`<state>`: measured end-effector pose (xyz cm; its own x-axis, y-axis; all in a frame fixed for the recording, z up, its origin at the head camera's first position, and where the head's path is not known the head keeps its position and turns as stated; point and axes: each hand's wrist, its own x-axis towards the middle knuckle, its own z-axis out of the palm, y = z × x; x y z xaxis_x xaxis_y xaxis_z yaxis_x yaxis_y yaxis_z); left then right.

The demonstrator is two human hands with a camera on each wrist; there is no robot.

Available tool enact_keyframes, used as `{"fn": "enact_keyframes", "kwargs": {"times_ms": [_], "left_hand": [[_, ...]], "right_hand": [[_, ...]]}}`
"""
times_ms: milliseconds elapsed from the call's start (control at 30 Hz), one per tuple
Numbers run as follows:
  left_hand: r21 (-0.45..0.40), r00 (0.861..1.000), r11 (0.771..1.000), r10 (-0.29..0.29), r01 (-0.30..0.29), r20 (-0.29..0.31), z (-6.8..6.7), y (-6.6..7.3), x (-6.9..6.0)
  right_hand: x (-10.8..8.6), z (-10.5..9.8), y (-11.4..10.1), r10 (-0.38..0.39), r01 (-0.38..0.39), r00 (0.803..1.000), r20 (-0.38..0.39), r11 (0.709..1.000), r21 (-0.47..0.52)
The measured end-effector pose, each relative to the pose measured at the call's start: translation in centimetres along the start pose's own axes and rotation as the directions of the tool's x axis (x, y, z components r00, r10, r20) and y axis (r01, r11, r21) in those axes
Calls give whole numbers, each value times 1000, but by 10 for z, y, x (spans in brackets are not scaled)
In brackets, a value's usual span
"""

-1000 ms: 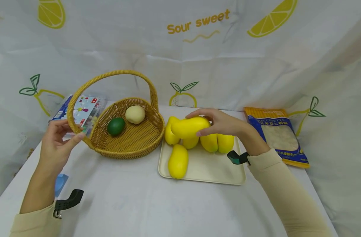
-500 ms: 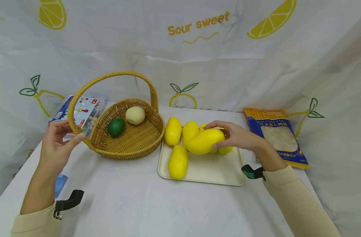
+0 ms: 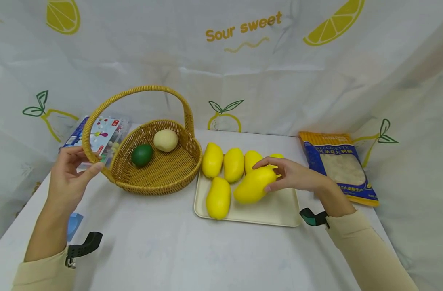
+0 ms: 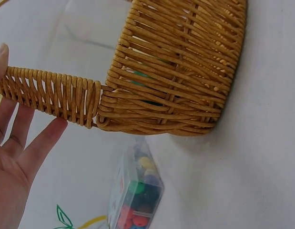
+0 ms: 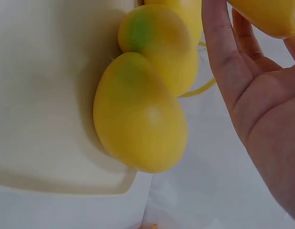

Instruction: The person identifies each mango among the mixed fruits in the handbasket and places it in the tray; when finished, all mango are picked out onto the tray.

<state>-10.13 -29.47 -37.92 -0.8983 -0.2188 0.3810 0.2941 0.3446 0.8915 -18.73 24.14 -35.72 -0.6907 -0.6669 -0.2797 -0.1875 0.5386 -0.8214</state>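
My left hand (image 3: 70,176) grips the handle of a wicker basket (image 3: 163,186) near its lower left end; the left wrist view shows fingers and thumb about the handle (image 4: 52,90). Inside the basket lie a dark green fruit (image 3: 142,155) and a pale round one (image 3: 165,140). My right hand (image 3: 292,174) holds a yellow mango (image 3: 255,185) between thumb and fingers, over the cream tray (image 3: 272,217). Along the tray's back edge several mangoes (image 3: 234,165) sit in a row, partly hidden on the right by the hand. One more mango (image 3: 218,199) lies at the tray's left front.
Behind the basket at the left is a clear plastic box (image 3: 105,133) with colourful contents. A blue and orange pasta bag (image 3: 339,167) lies right of the tray. Near my left forearm is a small blue object (image 3: 74,226). A printed white curtain (image 3: 152,52) hangs behind the table.
My right hand has carried the mango right and toward me, from over the back row to above the tray's middle. The left hand stays on the basket handle.
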Motion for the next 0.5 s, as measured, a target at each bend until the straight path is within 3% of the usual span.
{"fn": "enact_keyframes", "kwargs": {"times_ms": [167, 500], "left_hand": [[-27, 1000, 1000, 4, -4, 0, 0, 0, 0], [-64, 1000, 998, 23, -23, 2, 0, 0, 0]], "right_hand": [[-1, 4, 4, 17, -17, 1000, 18, 1000, 25], [1, 14, 6, -76, 78, 995, 63, 997, -27]]}}
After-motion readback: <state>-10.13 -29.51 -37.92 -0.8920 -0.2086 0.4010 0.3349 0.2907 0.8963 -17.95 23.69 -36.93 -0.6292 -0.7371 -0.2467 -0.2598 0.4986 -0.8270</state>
